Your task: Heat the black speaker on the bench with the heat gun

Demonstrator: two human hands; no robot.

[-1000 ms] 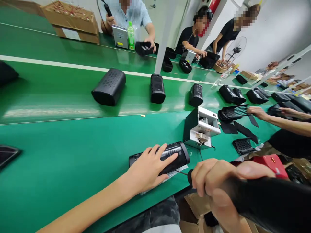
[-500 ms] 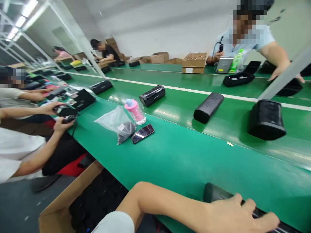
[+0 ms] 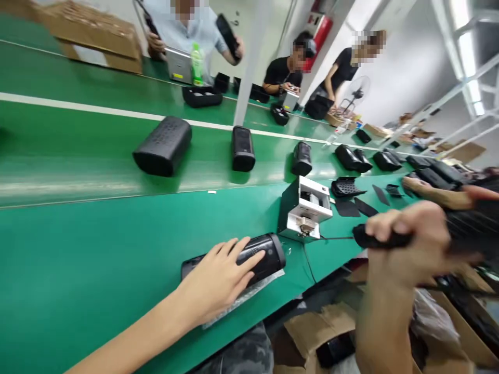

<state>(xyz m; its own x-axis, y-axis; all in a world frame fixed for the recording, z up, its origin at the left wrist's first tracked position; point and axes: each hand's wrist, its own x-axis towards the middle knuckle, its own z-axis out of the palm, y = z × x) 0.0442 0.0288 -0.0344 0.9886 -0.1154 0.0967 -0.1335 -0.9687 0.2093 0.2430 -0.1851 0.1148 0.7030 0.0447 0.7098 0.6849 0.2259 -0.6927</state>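
Note:
My left hand [image 3: 220, 275] lies on top of a black cylindrical speaker [image 3: 268, 252], its fingers spread over the casing. The speaker rests on the green bench, with a clear bubbly plastic sheet [image 3: 249, 298] under its near side. Raised at the right, my right hand [image 3: 409, 239] is closed around a black handle [image 3: 364, 237]. A cable meets the handle's left end, and its far end is lost in a dark blur. Between my hands, beyond the speaker, a black and white device [image 3: 306, 210] stands on the bench.
Several black speakers [image 3: 166, 145] stand along the green line. Dark perforated parts [image 3: 346, 187] and flat panels lie right of the device. Open cardboard boxes [image 3: 331, 322] sit below the bench edge. People work across the line, and another person's forearm [image 3: 440, 195] reaches in at right.
The view has swung right, so the phone, bottle and bag are out of sight. My right hand has come into view holding the black handle. My left hand remains on the speaker.

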